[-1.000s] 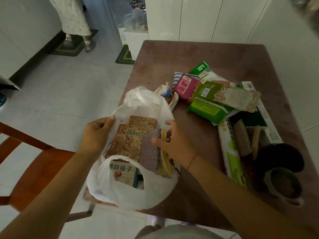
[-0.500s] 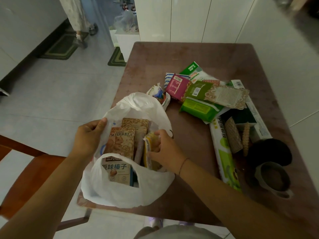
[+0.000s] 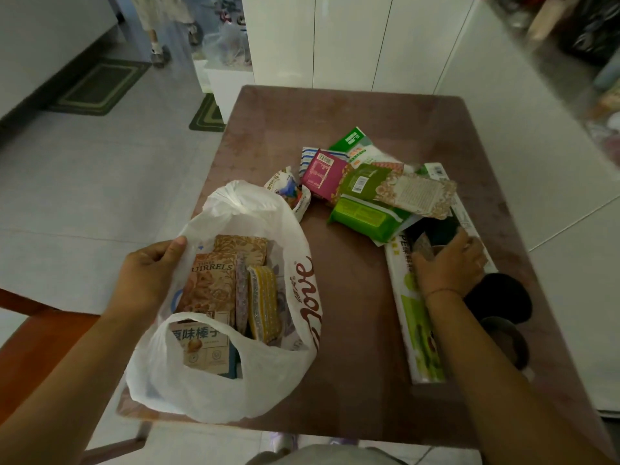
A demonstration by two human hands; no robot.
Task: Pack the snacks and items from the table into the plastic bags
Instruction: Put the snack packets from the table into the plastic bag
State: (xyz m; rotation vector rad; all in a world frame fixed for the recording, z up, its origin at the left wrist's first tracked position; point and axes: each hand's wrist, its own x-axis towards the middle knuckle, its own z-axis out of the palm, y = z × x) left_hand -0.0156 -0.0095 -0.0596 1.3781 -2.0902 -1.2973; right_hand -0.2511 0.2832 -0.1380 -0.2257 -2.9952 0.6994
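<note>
A white plastic bag [image 3: 268, 391] stands open at the table's near left. My left hand [image 3: 147, 276] grips its left rim. Inside stand a brown squirrel snack pack [image 3: 211, 283], a hazelnut box [image 3: 201, 344], a purple pad [image 3: 241, 297] and a yellow sponge [image 3: 263, 303]. My right hand [image 3: 449, 266] is out at the right, thumb and fingers closed around a brown scouring pad [image 3: 423, 250] that lies on a long white-green wrap box [image 3: 419, 330]. A pile of packs lies beyond: green [image 3: 365, 219], pink [image 3: 322, 172] and patterned [image 3: 416, 193].
A small snack packet [image 3: 288, 189] lies just behind the bag. A dark bowl [image 3: 500, 297] and a cup [image 3: 506, 344] sit right of my wrist. The brown table [image 3: 335, 122] backs onto white cabinets. An orange chair [image 3: 33, 337] is at left; a person [image 3: 157, 15] stands far off.
My right hand left the yellow sponge in the bag and moved right to the pad on the wrap box. My left hand kept hold of the bag rim.
</note>
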